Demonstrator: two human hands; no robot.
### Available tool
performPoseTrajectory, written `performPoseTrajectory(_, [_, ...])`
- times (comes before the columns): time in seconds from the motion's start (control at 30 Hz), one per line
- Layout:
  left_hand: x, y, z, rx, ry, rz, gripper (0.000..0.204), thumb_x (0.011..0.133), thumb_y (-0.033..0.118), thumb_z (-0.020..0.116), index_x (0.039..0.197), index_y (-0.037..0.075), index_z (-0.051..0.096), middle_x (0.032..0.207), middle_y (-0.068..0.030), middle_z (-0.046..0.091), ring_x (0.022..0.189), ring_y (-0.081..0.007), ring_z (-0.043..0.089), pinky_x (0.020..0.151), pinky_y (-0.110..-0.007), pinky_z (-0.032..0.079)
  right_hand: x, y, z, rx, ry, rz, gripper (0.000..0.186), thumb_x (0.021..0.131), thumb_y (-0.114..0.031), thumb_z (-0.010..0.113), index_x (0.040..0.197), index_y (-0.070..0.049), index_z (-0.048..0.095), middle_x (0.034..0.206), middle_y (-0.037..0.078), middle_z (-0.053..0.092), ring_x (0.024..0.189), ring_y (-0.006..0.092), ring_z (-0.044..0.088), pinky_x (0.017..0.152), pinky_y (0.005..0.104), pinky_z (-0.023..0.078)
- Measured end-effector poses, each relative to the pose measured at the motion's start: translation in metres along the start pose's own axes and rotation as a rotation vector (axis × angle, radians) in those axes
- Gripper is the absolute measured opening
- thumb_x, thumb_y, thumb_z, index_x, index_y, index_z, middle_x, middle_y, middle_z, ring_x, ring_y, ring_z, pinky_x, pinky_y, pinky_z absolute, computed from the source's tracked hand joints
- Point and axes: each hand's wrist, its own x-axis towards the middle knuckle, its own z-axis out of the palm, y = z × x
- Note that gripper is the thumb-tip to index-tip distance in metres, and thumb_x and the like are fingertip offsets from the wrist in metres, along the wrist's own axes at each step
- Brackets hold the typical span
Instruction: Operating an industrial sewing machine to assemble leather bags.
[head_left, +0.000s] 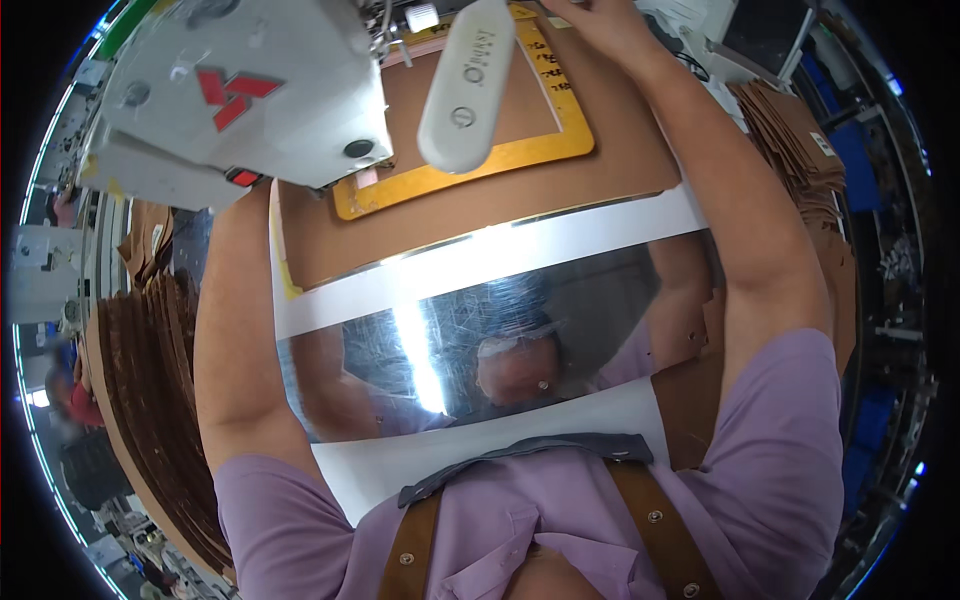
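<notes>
A yellow frame (470,165) with handwritten marks and an opening in its middle lies on a brown sheet (430,225), under the head of a white sewing machine (250,90). My right hand (612,28) is at the top edge, over the far right part of the brown sheet beside the frame. Its thumb is stretched out, while the other fingers are mostly cut off by the picture's edge. My left forearm (240,300) passes behind the machine head, which hides my left hand. A white rounded machine part (465,90) hangs over the frame.
A shiny metal plate (480,340) on the white work surface (620,225) lies between my arms. Stacked brown pieces stand at the left (150,400) and far right (790,135). A dark screen-like panel (765,35) is at the upper right. People sit in the left background.
</notes>
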Motion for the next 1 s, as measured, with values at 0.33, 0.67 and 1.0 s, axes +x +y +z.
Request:
performPoseTrajectory(0.33, [-0.121, 0.003, -0.024, 0.363, -0.182, 0.223, 0.068, 0.098, 0.052, 0.059, 0.147, 0.005, 0.052, 0.151, -0.0174, 0.052, 0.145, -0.0303, 0.043, 0.123, -0.048, 0.025, -0.162, -0.027, -0.075, -0.511, -0.341, -0.128, 0.061, 0.098, -0.037, 0.066, 0.143, 0.002, 0.053, 0.147, 0.022, 0.054, 0.140, 0.0366, 0.049, 0.114, 0.0433, 0.039])
performPoseTrajectory(0.67, [-0.107, -0.008, -0.005, 0.536, -0.230, 0.171, 0.085, 0.099, 0.069, 0.036, 0.156, 0.005, 0.039, 0.159, -0.0162, 0.042, 0.152, -0.0253, 0.032, 0.127, -0.051, 0.011, -0.160, -0.011, -0.062, -0.710, -0.321, -0.187, 0.060, 0.105, -0.038, 0.052, 0.152, -0.002, 0.043, 0.157, 0.018, 0.044, 0.150, 0.0318, 0.035, 0.124, 0.0480, 0.024])
performPoseTrajectory(1.0, [-0.139, -0.004, -0.035, 0.510, -0.165, 0.189, 0.090, 0.090, 0.067, 0.057, 0.156, 0.010, 0.040, 0.159, -0.0147, 0.043, 0.149, -0.0258, 0.039, 0.126, -0.053, 0.011, -0.174, -0.036, -0.079, -0.656, -0.328, -0.262, 0.055, 0.105, -0.034, 0.053, 0.149, -0.003, 0.047, 0.154, 0.017, 0.048, 0.146, 0.0322, 0.041, 0.124, 0.0502, 0.024])
